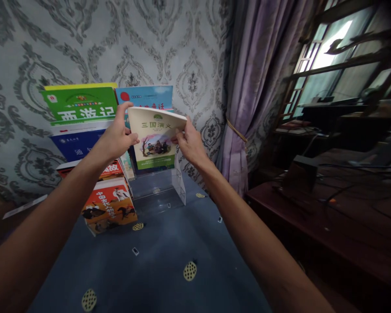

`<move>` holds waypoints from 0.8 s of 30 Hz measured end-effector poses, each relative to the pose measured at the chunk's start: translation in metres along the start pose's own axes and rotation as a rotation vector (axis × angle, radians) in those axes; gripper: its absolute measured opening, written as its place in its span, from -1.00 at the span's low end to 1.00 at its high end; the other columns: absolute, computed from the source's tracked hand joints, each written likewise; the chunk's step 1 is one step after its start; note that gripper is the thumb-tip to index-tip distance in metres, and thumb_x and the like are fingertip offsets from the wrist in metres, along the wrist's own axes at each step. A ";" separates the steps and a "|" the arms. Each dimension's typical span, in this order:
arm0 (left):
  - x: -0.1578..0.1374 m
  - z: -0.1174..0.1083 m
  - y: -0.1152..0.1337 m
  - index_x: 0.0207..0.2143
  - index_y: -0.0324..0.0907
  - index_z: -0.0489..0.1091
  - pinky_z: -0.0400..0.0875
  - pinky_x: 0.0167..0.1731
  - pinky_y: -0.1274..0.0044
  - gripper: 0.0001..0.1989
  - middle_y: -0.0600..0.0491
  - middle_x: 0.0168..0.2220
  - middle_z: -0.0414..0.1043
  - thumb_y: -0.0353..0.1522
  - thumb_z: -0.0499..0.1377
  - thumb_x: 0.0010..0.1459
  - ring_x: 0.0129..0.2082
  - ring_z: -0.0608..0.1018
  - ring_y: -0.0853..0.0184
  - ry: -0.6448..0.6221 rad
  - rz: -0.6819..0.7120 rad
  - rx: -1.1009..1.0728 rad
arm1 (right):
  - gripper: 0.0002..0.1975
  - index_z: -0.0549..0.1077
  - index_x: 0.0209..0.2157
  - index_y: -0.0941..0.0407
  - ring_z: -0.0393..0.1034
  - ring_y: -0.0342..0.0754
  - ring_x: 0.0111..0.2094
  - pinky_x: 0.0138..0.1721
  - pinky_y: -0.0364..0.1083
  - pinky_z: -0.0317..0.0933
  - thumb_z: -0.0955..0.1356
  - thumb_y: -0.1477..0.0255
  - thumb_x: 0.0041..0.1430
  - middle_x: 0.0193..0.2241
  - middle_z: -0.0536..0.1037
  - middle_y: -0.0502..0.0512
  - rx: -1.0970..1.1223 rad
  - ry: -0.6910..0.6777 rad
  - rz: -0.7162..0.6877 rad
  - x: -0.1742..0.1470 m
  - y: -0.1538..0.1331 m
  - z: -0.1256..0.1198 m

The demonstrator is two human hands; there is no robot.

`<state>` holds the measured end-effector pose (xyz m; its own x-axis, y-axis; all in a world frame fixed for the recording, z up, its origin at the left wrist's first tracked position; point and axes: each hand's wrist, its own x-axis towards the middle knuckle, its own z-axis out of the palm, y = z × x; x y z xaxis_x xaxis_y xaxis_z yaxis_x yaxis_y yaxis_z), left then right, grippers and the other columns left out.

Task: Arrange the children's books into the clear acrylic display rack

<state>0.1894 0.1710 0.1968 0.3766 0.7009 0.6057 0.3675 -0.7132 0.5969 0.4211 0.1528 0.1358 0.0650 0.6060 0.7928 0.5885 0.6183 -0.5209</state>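
Note:
A cream and green paperback book is held upright by both hands, its cover facing me and its top edge slightly bowed. My left hand grips its left side, thumb on the cover. On the right side, my right hand pinches the upper edge. The book is above the right column of a clear tiered rack, in front of a light blue book. Left of it in the rack stand a green book, a dark blue item and an orange book.
The rack stands on a table with a dark blue patterned cloth, against a wallpapered wall. A purple curtain hangs to the right. Beyond it is a dark red desk with cables and a dark box.

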 end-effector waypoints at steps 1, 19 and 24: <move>0.002 0.000 -0.001 0.35 -0.02 -0.01 0.63 -0.20 0.21 -0.15 0.07 -0.35 0.41 -0.62 0.20 0.06 -0.29 0.65 0.17 -0.001 -0.005 -0.004 | -0.74 0.27 0.05 0.00 0.52 0.18 -0.20 -0.07 0.29 0.43 0.20 0.29 0.37 -0.24 0.53 0.18 -0.008 0.009 0.011 0.001 0.002 0.001; 0.003 0.003 -0.007 0.29 -0.09 0.13 0.50 -0.02 0.19 -0.25 -0.09 -0.18 0.52 -0.54 0.23 0.05 -0.11 0.57 0.07 0.072 -0.088 0.317 | -0.71 0.30 0.04 -0.03 0.52 0.26 -0.11 -0.01 0.35 0.39 0.26 0.33 0.29 -0.17 0.61 0.20 -0.067 0.002 0.045 0.014 0.013 0.023; 0.005 0.003 -0.002 0.31 -0.13 0.09 0.47 0.00 0.20 -0.26 -0.14 -0.11 0.52 -0.53 0.21 0.09 -0.08 0.57 0.07 0.032 -0.082 0.349 | -0.69 0.30 0.06 -0.02 0.52 0.25 -0.10 -0.01 0.34 0.40 0.26 0.31 0.29 -0.15 0.61 0.18 -0.077 -0.015 0.047 0.022 0.017 0.021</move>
<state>0.1933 0.1758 0.1970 0.3092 0.7517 0.5826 0.6660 -0.6084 0.4315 0.4151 0.1872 0.1375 0.0826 0.6414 0.7627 0.6452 0.5489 -0.5315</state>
